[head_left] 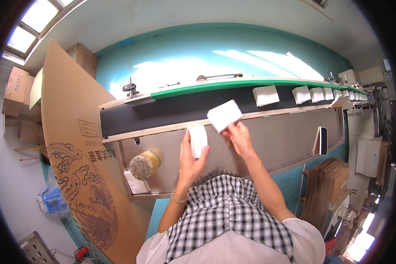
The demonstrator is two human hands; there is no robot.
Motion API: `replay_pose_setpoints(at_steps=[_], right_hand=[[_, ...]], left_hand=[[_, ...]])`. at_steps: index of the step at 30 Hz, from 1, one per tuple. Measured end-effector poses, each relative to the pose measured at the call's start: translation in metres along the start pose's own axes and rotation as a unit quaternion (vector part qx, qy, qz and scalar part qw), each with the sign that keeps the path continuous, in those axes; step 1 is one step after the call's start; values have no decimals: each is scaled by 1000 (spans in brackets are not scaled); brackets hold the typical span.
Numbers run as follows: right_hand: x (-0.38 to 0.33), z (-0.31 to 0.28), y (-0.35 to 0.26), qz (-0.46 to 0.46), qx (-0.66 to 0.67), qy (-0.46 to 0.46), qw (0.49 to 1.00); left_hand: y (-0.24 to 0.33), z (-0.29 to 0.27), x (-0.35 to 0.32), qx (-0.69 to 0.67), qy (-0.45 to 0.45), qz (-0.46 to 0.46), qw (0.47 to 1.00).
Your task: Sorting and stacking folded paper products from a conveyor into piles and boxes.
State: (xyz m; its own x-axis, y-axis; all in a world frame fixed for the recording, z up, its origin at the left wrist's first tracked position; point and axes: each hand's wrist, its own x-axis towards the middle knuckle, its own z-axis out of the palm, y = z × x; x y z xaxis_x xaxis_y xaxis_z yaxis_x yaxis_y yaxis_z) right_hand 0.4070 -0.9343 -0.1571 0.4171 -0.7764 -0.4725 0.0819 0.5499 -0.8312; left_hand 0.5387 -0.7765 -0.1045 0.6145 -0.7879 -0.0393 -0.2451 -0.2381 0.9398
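My left hand [192, 163] is wrapped round a stack of folded white tissues [198, 141], held on end over the metal worktop. Just to its right and a little farther off, my right hand [238, 137] grips the near corner of another white tissue stack [225, 115], tilted above the conveyor's near rail. The two stacks are apart. Beyond them runs a black conveyor belt [176, 108], where one more white stack [265, 96] lies to the right of my right hand. Several further stacks [301, 95] are spaced along the belt toward the far right.
A large printed cardboard sheet [77, 145] leans at the left. On the metal worktop [277, 136] stand a tape-wrapped cylinder [144, 165], white sheets [136, 181] and, at the right end, a phone [323, 141]. Flattened cardboard [325, 180] is stacked at the lower right.
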Motion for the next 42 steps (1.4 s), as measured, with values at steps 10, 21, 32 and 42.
replay_pose_setpoints(at_steps=[10, 21, 32, 42], right_hand=[[-33, 47, -1, 59, -102, -190, 975], [-2, 16, -23, 23, -82, -109, 990], [47, -102, -82, -82, -100, 221, 967], [37, -106, -26, -247, -337, 163, 894]], left_hand=[[0, 4, -2, -27, -8, -4, 1000], [-10, -3, 44, 129, 64, 143, 979], [-37, -13, 122, 371, 46, 316, 872], [-28, 46, 48, 280, 18, 262, 923]])
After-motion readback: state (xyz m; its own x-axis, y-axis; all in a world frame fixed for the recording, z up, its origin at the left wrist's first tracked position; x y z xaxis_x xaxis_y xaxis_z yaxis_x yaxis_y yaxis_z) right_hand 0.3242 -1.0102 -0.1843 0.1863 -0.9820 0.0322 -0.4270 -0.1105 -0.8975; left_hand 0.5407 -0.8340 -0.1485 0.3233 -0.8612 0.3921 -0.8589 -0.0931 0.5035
